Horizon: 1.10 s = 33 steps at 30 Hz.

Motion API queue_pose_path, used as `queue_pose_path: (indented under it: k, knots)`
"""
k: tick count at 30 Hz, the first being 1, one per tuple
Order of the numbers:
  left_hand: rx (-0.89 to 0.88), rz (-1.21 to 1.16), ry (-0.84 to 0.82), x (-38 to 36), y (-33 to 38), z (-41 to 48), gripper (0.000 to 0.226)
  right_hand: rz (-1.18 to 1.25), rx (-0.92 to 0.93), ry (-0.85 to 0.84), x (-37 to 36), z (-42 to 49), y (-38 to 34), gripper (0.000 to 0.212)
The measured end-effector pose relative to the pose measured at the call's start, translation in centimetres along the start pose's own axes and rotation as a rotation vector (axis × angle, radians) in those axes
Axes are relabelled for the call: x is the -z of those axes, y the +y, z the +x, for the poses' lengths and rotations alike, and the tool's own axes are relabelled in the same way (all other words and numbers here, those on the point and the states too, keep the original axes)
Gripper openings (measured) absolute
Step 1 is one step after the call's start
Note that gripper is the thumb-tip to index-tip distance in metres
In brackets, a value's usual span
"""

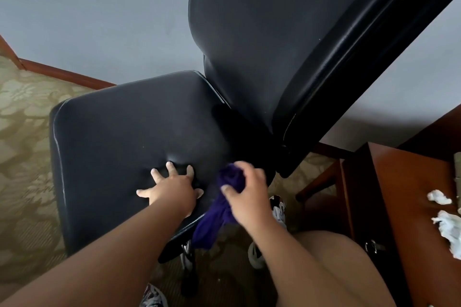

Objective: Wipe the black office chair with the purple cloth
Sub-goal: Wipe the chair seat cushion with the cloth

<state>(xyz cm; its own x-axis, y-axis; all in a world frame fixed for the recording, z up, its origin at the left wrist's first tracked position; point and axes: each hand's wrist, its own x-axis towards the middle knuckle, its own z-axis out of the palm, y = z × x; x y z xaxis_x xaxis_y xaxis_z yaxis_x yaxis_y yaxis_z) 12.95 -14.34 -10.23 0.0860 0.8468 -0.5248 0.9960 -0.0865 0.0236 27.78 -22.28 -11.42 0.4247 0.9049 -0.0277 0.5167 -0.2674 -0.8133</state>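
The wiping of the black padded office chair (119,137) is under way at the back of its seat, near the foot of the tall backrest (262,45). The left hand (172,189) lies flat on the seat cushion, its fingers (172,166) spread straight and pressing a dent into the padding, apparently to steady the chair. The right hand (249,194) has its fingers curled round a bunched soft purple cloth (208,228) at the seat's near right edge; the cloth's loose tail hangs down past the rim.

The next stroke probably calls for pushing the wad into the dark crease between seat and backrest, then sweeping across the cushion, which means lifting the bracing hand out of the path.

To the right stands a reddish-brown wooden bench (399,194) carrying crumpled white tissues (446,224), close enough to crowd the right elbow. Patterned beige carpet (22,144) covers the floor.
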Motion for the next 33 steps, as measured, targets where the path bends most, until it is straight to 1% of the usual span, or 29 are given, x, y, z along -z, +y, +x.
queue_pose_path:
  k: [3, 4, 6, 8, 10, 13, 15, 17, 18, 19, 21, 24, 26, 28, 29, 31, 33]
  knots:
    - [-0.002, 0.002, -0.001, 0.1, 0.0, -0.1, 0.07, -0.064, -0.195, 0.186, 3.1, 3.2, 2.0, 0.051]
    - [-0.002, -0.001, -0.001, 0.1, 0.0, -0.1, 0.07, -0.084, -0.242, 0.213, 3.8, 4.0, 2.6, 0.05]
    - [0.001, 0.002, 0.0, 0.2, 0.2, -0.1, 0.07, -0.157, -0.282, 0.192, 4.3, 5.0, 3.5, 0.046]
    - [0.011, 0.008, -0.001, 0.1, 0.6, 0.0, 0.071, -0.266, -0.244, 0.156, 3.9, 4.9, 3.5, 0.041]
    - [0.031, 0.017, -0.013, 0.1, 1.0, 0.1, 0.073, -0.339, -0.157, 0.122, 2.4, 3.6, 2.2, 0.031]
    - [0.045, 0.005, -0.023, 0.2, 1.3, 0.1, 0.073, -0.446, 0.045, -0.037, -0.9, 0.1, 0.1, 0.022]
    - [0.054, 0.006, -0.033, 0.4, 1.5, -0.1, 0.082, -0.487, 0.153, -0.138, -2.7, -1.7, -1.0, 0.022]
    - [0.069, 0.014, -0.051, 0.6, 1.7, -0.3, 0.095, -0.489, 0.175, -0.199, -3.0, -2.1, -1.3, 0.025]
    - [0.069, 0.011, -0.054, 0.7, 1.7, -0.4, 0.093, -0.488, 0.167, -0.215, -2.6, -1.6, -1.2, 0.029]
    - [0.063, 0.003, -0.054, 0.8, 1.7, -0.5, 0.085, -0.486, 0.152, -0.211, -1.9, -0.9, -0.9, 0.033]
    - [0.044, -0.02, -0.045, 0.9, 1.5, -0.7, 0.071, -0.446, 0.075, -0.126, -0.2, 1.1, -0.2, 0.043]
    - [0.039, -0.022, -0.046, 0.9, 1.6, -0.8, 0.071, -0.41, -0.085, 0.043, 2.7, 4.4, 1.3, 0.052]
    - [0.04, -0.005, -0.052, 1.2, 1.8, -1.0, 0.073, -0.489, -0.159, 0.08, 3.9, 5.8, 2.2, 0.055]
    - [0.043, -0.002, -0.062, 1.5, 2.0, -1.3, 0.073, -0.546, -0.181, 0.088, 4.4, 6.4, 2.7, 0.057]
    - [0.047, -0.006, -0.071, 1.7, 2.2, -1.3, 0.073, -0.529, -0.177, 0.079, 4.5, 6.6, 2.9, 0.057]
    - [0.057, -0.008, -0.089, 1.8, 2.5, -1.3, 0.074, -0.392, -0.185, 0.008, 4.3, 7.2, 3.2, 0.054]
    - [0.067, -0.013, -0.092, 1.8, 2.8, -1.1, 0.075, -0.218, -0.243, -0.072, 4.4, 8.2, 3.2, 0.051]
